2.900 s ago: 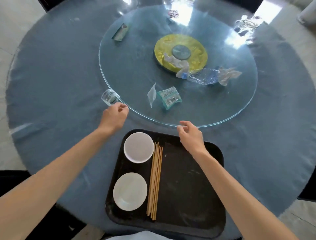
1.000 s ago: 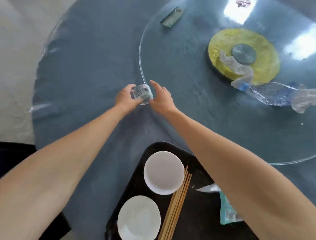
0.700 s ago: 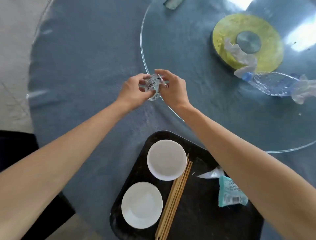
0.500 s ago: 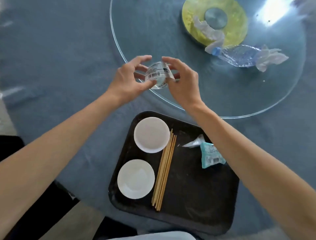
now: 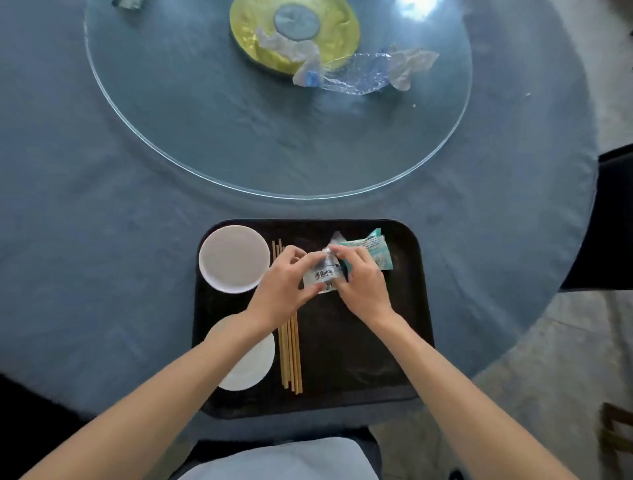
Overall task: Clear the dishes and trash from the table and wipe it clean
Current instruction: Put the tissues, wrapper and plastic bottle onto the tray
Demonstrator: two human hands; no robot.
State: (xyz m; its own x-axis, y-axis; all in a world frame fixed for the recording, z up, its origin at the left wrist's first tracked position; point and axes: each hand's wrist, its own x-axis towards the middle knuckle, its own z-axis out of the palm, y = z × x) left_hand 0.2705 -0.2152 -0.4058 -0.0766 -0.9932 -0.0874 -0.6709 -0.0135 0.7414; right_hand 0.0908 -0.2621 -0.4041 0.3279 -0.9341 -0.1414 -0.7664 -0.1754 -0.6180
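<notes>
My left hand [image 5: 281, 287] and my right hand [image 5: 363, 285] both grip a small clear plastic cup [image 5: 322, 274] with a barcode label, held low over the black tray [image 5: 359, 346]. The tray sits at the table's near edge and holds a white bowl [image 5: 234, 258], a white saucer [image 5: 251, 366] partly under my left forearm, several wooden chopsticks [image 5: 291, 356] and a teal wrapper [image 5: 371, 251] just behind my right hand. On the glass turntable [image 5: 239, 113] lie a crushed clear bottle [image 5: 352, 77] and crumpled tissues [image 5: 411, 66].
A yellow disc [image 5: 339, 31] marks the turntable's centre, with another crumpled tissue [image 5: 286, 48] on it. A small wrapper [image 5: 126, 3] lies at the turntable's far left edge. Blue cloth [image 5: 85, 222] covers the round table. A dark chair [image 5: 613, 219] stands at the right.
Both hands picked the clear cup up from beside the turntable's edge and carried it down over the tray. The teal wrapper, earlier on the turntable, now lies in the tray.
</notes>
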